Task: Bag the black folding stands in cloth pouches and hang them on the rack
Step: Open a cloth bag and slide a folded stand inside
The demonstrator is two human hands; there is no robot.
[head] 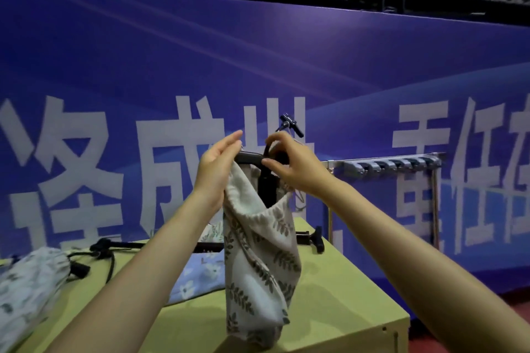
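A blue banner with large white characters fills the background behind a green worktop (329, 295). Held above it, a leaf-print pouch (258, 266) hangs upright, a black folding stand (266, 180) poking out of its mouth, long axis vertical. The left hand (215, 169) pinches the pouch rim; the right hand (289, 166) curls around the stand's top. The rack (401, 165) lies right, nearer the right hand.

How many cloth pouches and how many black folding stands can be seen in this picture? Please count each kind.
Cloth pouches: 3 (leaf-print pouch held up, blue flowered pouch on the table, pale pouch at the left edge)
Black folding stands: 3 (one stand in the held pouch, long stand and short stand on the table)
Total: 6
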